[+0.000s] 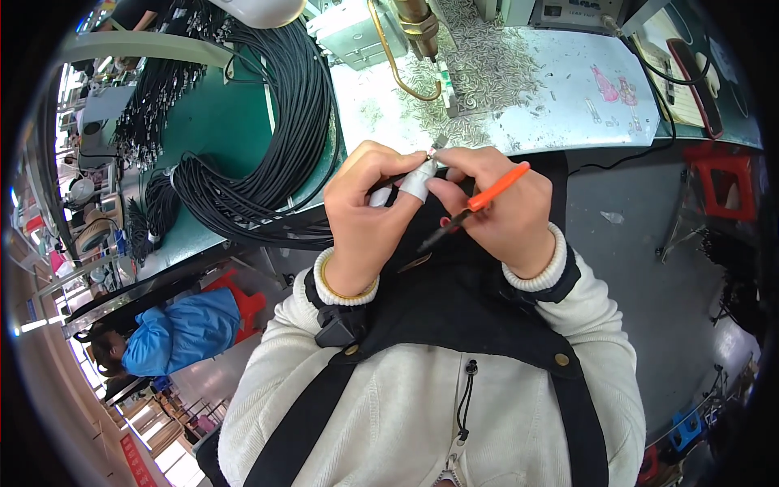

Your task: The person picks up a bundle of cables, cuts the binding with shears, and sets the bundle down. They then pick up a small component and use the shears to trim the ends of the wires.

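Note:
My left hand (369,211) is closed in a pinch, thumb and fingertip together on a small metal piece (431,156) just in front of the work plate. White tape (416,182) wraps one of its fingers. From the other side my right hand (511,203) meets the same piece with its fingertips. Also held in the right hand is an orange-handled hand tool (500,186), its dark end slanting down to the left; its exact kind cannot be made out. Beyond my fingertips stands a machine head (419,31) with a bent copper-coloured tube (395,69).
Many small metal pieces (495,69) lie scattered on the pale plate (580,118). A big coil of black cables (268,178) rests on the green surface at left. A notebook and phone (698,89) lie far right. Someone in blue (182,331) sits at left; a red stool (722,187) is at right.

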`<state>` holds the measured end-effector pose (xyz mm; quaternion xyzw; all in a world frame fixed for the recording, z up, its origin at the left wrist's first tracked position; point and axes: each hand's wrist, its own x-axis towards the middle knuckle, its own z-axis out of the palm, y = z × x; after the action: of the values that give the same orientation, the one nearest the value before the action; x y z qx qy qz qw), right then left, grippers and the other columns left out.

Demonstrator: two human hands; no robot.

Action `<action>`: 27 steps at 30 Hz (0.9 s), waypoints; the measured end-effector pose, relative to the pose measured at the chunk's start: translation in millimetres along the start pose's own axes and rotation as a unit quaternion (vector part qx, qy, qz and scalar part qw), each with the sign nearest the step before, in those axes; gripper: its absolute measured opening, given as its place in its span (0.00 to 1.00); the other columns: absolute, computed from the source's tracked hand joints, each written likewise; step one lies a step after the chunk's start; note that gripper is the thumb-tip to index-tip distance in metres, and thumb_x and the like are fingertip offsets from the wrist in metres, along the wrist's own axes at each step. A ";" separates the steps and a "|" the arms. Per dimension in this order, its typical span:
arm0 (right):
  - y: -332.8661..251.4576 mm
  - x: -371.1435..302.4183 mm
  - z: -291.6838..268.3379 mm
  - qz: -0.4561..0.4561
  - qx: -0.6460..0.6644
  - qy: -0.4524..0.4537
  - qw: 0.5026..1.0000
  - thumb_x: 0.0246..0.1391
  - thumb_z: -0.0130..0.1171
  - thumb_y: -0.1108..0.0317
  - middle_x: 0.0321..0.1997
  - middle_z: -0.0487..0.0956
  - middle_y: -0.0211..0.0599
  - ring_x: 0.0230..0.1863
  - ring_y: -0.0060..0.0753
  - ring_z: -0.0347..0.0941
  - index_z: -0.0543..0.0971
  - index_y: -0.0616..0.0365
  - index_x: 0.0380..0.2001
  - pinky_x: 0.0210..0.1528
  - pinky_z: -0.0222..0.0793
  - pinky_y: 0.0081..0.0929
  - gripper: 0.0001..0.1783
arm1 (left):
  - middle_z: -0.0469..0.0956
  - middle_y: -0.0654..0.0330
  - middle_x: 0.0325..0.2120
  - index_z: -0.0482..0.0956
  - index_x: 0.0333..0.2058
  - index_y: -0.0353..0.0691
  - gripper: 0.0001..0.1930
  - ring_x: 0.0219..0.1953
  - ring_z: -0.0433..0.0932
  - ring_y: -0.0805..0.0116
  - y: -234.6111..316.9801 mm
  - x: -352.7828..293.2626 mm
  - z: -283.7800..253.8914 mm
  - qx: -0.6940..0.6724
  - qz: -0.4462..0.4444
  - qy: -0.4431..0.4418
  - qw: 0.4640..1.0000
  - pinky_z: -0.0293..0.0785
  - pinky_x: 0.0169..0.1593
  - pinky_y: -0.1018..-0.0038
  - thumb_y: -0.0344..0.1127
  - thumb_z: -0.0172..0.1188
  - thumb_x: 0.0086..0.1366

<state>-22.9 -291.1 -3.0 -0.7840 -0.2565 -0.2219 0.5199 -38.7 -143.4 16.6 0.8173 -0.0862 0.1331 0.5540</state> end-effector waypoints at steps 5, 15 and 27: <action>2.4 3.0 0.8 0.189 0.198 -0.025 0.962 0.46 0.56 0.73 0.21 0.74 0.32 0.11 0.13 0.60 0.72 0.63 0.30 0.12 0.54 0.13 0.07 | 0.71 0.61 0.22 0.75 0.27 0.31 0.08 0.25 0.71 0.76 -1.7 -0.9 2.0 0.043 0.029 -0.015 0.999 0.66 0.27 0.83 0.17 0.57 0.44; 0.5 1.0 0.9 0.328 0.289 -0.045 0.898 0.50 0.51 0.72 0.20 0.74 0.32 0.11 0.11 0.61 0.71 0.64 0.26 0.14 0.57 0.12 0.05 | 0.70 0.62 0.19 0.75 0.27 0.36 0.11 0.20 0.68 0.75 -1.9 1.8 0.1 0.077 0.047 -0.026 0.996 0.63 0.24 0.83 0.16 0.57 0.42; -3.3 0.9 3.8 0.372 0.356 -0.019 0.857 0.51 0.49 0.74 0.19 0.72 0.32 0.11 0.16 0.65 0.69 0.65 0.27 0.11 0.57 0.12 0.05 | 0.70 0.65 0.21 0.73 0.30 0.36 0.09 0.22 0.68 0.79 0.8 -6.4 6.2 -0.033 -0.093 -0.039 0.994 0.64 0.26 0.83 0.19 0.57 0.47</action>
<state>-24.0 -286.4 -1.5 -0.5861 -0.0171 0.1095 0.8026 -44.2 -149.5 13.1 0.8075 -0.0352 0.0463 0.5871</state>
